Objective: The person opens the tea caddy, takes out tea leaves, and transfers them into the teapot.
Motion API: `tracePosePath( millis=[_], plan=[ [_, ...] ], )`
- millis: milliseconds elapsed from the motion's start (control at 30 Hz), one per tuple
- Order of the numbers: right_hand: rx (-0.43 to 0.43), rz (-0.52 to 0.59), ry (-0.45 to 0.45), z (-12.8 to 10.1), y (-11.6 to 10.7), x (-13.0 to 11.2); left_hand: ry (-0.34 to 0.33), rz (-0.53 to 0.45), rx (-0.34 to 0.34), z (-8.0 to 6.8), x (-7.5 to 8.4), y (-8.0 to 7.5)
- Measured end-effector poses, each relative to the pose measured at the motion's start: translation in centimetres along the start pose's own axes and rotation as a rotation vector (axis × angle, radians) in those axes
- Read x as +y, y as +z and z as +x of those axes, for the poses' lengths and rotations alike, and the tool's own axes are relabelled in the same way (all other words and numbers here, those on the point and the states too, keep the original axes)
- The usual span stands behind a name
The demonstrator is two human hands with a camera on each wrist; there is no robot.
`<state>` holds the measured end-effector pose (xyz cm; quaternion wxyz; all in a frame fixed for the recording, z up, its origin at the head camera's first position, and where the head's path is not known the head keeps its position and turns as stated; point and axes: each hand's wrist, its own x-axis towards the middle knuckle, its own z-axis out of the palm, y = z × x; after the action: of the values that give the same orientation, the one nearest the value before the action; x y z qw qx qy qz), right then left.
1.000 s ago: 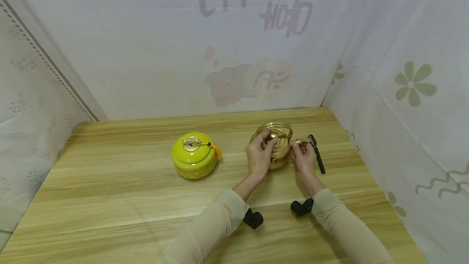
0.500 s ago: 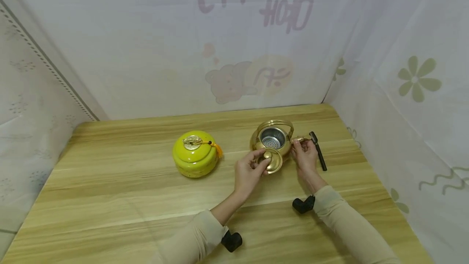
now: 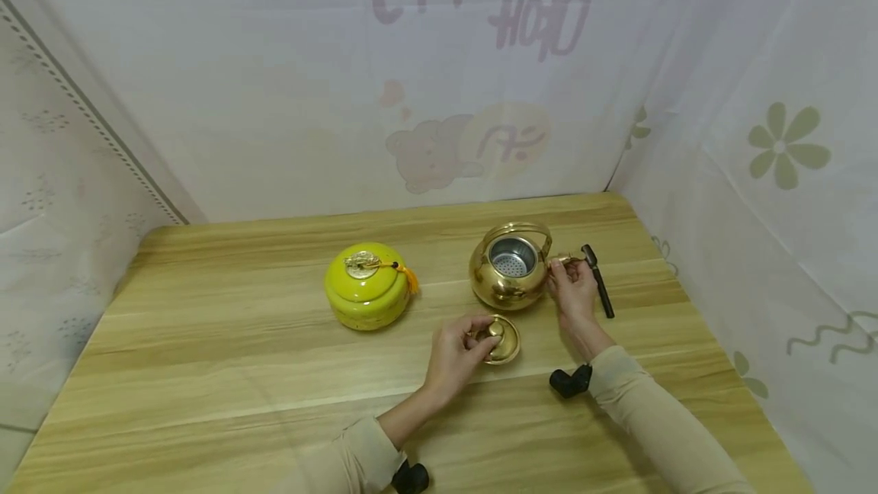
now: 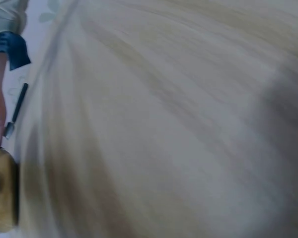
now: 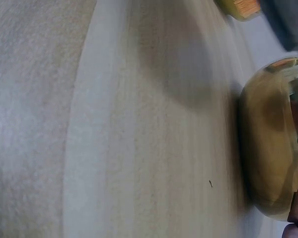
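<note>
Your left hand (image 3: 458,353) pinches the slick, light brass lid (image 3: 503,339) by its knob, your right hand (image 3: 573,292) gripping the teapot (image 3: 509,277) spout.

blurred table (image 4: 179,124), teapot (image 5: 273,148) cropped

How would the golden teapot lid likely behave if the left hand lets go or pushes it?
The lid looks like polished metal, so probably stiff and slippery under the left hand. It is small, likely light. Its round rim might let it roll if tipped on the table.
</note>
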<state>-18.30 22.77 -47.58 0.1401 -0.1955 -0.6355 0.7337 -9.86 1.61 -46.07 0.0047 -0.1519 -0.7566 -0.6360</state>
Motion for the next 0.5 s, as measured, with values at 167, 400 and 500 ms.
tracePosePath(
  millis=[167,400,500],
  plan=[
    [-0.012,-0.007,0.001,0.1,0.0,0.0,-0.042,0.06,-0.027,-0.5,-0.9,-0.1],
    [-0.016,-0.015,0.006,0.0,-0.1,0.0,-0.073,0.095,-0.045,-0.8,-1.9,-0.1],
    [-0.019,-0.022,0.01,0.0,-0.2,-0.1,-0.075,0.104,-0.047,-0.9,-2.2,0.0]
  ],
)
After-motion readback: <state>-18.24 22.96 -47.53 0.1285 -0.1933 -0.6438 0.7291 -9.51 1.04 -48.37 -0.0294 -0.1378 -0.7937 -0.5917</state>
